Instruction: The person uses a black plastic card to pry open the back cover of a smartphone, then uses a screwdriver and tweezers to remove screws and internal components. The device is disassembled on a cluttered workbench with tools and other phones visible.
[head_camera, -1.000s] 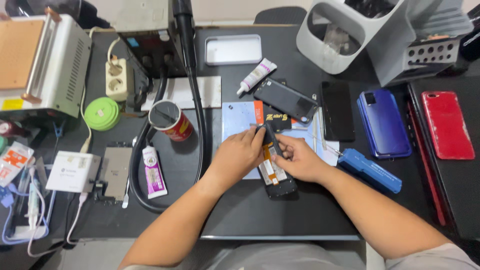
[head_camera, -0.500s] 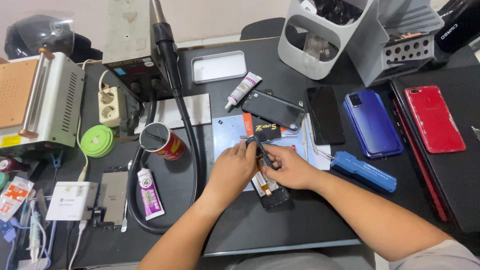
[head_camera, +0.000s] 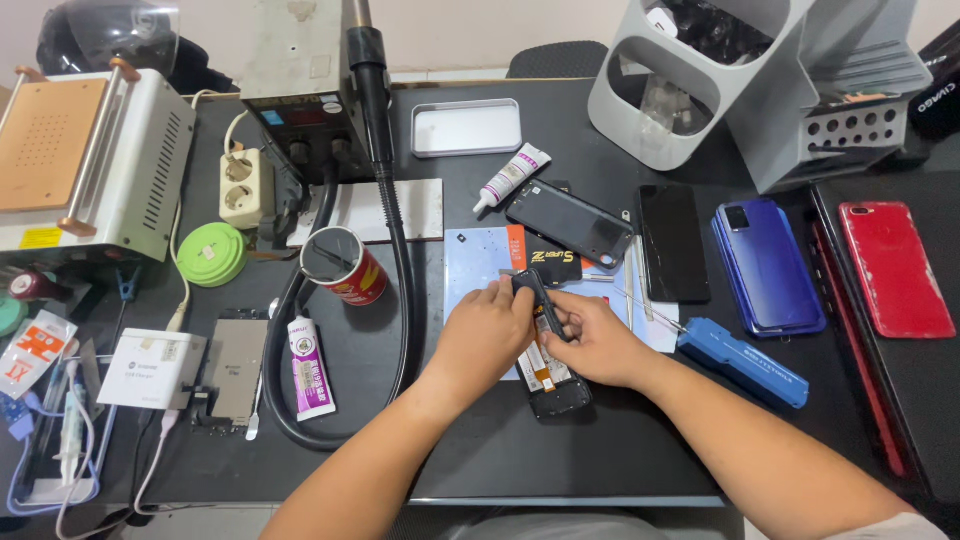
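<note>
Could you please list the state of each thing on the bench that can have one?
Opened phone: back off, insides showing, held by left hand and right hand.
Red can: open on top.
Red phone: back up.
Blue phone: back up.
White glue tube: capped, lying down.

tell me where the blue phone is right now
In the head view, the blue phone lies face down on the right of the table, between the black phone and the red phone.
</note>
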